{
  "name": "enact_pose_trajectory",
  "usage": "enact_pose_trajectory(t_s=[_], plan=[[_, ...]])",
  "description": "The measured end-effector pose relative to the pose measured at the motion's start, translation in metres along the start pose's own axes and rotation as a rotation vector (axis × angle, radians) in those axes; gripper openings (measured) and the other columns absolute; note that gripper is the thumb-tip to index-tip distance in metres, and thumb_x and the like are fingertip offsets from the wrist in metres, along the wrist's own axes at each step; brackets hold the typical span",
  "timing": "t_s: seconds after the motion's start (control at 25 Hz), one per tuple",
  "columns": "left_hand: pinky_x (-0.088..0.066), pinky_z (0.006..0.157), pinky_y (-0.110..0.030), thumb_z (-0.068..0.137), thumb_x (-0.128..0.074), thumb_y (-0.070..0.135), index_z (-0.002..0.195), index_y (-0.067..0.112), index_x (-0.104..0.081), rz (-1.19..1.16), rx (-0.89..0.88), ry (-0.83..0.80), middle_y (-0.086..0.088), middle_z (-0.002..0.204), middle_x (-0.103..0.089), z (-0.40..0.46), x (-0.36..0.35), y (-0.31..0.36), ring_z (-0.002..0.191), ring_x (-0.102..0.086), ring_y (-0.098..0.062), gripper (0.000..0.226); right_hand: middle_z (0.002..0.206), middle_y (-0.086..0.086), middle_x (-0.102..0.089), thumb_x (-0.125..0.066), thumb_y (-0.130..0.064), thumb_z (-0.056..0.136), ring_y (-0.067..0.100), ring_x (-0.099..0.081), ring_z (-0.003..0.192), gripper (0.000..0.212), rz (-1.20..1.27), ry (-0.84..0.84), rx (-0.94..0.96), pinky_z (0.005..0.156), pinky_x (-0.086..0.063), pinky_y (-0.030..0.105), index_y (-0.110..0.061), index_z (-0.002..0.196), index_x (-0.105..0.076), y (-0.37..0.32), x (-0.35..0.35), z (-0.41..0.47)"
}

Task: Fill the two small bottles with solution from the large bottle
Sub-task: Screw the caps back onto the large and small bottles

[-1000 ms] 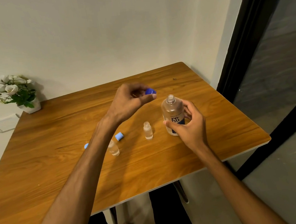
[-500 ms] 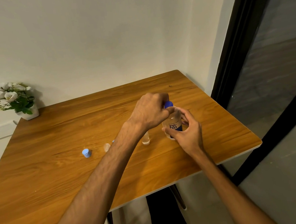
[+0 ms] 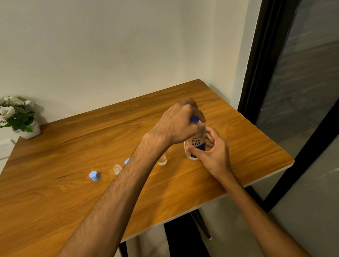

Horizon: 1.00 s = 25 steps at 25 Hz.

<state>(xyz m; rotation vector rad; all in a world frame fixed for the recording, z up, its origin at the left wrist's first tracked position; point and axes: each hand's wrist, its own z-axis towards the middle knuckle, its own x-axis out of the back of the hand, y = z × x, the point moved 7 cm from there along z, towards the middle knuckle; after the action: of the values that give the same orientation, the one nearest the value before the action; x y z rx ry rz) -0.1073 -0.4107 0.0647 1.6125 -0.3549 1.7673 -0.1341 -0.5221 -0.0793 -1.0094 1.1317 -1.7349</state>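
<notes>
Since a second ago, the left hand [image 3: 177, 124] is bringing the blue cap [image 3: 194, 119] onto the large bottle [image 3: 195, 144], apparently twisting it, its grip closed on it, while the right hand [image 3: 209, 152] is clasping the bottle upright on the tabletop [image 3: 62, 152] beside two small bottles [image 3: 162, 160].

Open tabletop [image 3: 47, 204] left of caps [image 3: 94, 175]

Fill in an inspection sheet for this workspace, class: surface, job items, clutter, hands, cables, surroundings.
Surface: wooden table, bare grain.
Job items: large bottle upright, dark blue cap at its neck; two small bottles uncapped; light blue caps loose on the table.
Clutter: flower pot in far left corner.
Hands: left hand grip on the dark blue cap; right hand grip on the large bottle.
Cables: nothing seen.
Surroundings: wall, black door frame at right.
</notes>
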Motion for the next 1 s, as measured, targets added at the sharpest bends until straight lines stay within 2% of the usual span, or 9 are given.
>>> enact_pose_trajectory(t_s=[0.12,0.2,0.28,0.36,0.44,0.52,0.68,0.84,1.0], plan=[[-0.052,0.097,-0.034,0.090,-0.054,0.040,0.128,0.018,-0.072,-0.010,0.040,0.124,-0.006,0.136,-0.065,0.001,-0.002,-0.004,0.126,-0.059,-0.021,0.047,0.132,-0.007,-0.071,-0.098,-0.028,0.069,0.008,-0.068,0.120,0.082,0.002,-0.009,-0.009,0.093,-0.063,0.030,-0.021,0.140,-0.059,0.002,0.000,0.000],[-0.055,0.089,-0.034,0.097,-0.063,0.043,0.122,0.015,-0.072,0.042,0.105,0.208,-0.005,0.126,-0.065,0.002,-0.001,-0.012,0.116,-0.061,-0.020,0.039,0.134,-0.007,-0.071,-0.098,-0.031,0.068,0.010,-0.068,0.122,0.082,-0.016,-0.020,-0.020,0.095,-0.064,0.035,-0.023,0.140,-0.059,0.003,0.000,0.000],[-0.055,0.087,-0.033,0.097,-0.066,0.032,0.119,0.014,-0.073,0.026,0.096,0.141,-0.005,0.123,-0.064,0.003,-0.003,-0.012,0.113,-0.062,-0.021,0.029,0.135,-0.006,-0.070,-0.099,-0.032,0.067,0.013,-0.068,0.123,0.085,-0.017,-0.025,-0.033,0.094,-0.064,0.039,-0.023,0.141,-0.058,0.006,0.000,0.001],[-0.056,0.094,-0.039,0.091,-0.064,0.019,0.111,0.013,-0.077,-0.031,0.025,0.042,-0.005,0.126,-0.064,0.003,-0.004,-0.006,0.118,-0.060,-0.021,0.025,0.135,-0.004,-0.070,-0.099,-0.031,0.066,0.014,-0.069,0.122,0.087,-0.016,-0.018,-0.038,0.094,-0.064,0.038,-0.021,0.142,-0.058,0.006,0.000,0.001],[-0.053,0.102,-0.045,0.081,-0.058,0.021,0.100,0.014,-0.078,-0.056,-0.029,0.044,-0.004,0.126,-0.069,0.000,0.001,0.002,0.123,-0.060,-0.021,0.029,0.135,-0.001,-0.071,-0.099,-0.030,0.066,0.014,-0.069,0.121,0.087,-0.016,-0.017,-0.040,0.094,-0.064,0.037,-0.018,0.143,-0.058,0.006,0.000,0.002],[-0.051,0.102,-0.043,0.079,-0.055,0.030,0.104,0.015,-0.077,-0.042,-0.005,0.131,-0.004,0.126,-0.071,-0.001,0.003,0.001,0.123,-0.062,-0.021,0.036,0.135,-0.001,-0.070,-0.099,-0.027,0.067,0.013,-0.069,0.121,0.086,-0.007,-0.022,-0.050,0.094,-0.064,0.032,-0.016,0.143,-0.058,0.006,0.000,0.002],[-0.052,0.084,-0.030,0.092,-0.070,0.032,0.115,0.012,-0.072,0.015,0.099,0.186,-0.005,0.117,-0.067,0.002,-0.002,-0.011,0.108,-0.063,-0.022,0.030,0.135,-0.003,-0.071,-0.099,-0.025,0.067,0.014,-0.070,0.120,0.084,-0.003,-0.038,-0.060,0.089,-0.065,0.029,-0.020,0.141,-0.059,0.005,0.000,0.001],[-0.055,0.093,-0.034,0.085,-0.066,0.015,0.113,0.013,-0.076,-0.071,0.013,0.066,-0.005,0.127,-0.067,0.001,0.000,-0.005,0.120,-0.061,-0.022,0.029,0.136,-0.001,-0.070,-0.099,-0.024,0.067,0.014,-0.069,0.121,0.087,-0.002,-0.041,-0.062,0.092,-0.065,0.034,-0.019,0.143,-0.058,0.006,0.000,0.001],[-0.053,0.096,-0.037,0.084,-0.061,0.034,0.125,0.018,-0.071,-0.053,0.025,0.142,-0.004,0.134,-0.065,-0.001,0.000,-0.004,0.124,-0.060,-0.022,0.045,0.132,-0.003,-0.072,-0.099,-0.023,0.067,0.011,-0.070,0.119,0.083,-0.009,-0.049,-0.057,0.089,-0.063,0.025,-0.019,0.141,-0.059,0.006,0.000,0.001]])
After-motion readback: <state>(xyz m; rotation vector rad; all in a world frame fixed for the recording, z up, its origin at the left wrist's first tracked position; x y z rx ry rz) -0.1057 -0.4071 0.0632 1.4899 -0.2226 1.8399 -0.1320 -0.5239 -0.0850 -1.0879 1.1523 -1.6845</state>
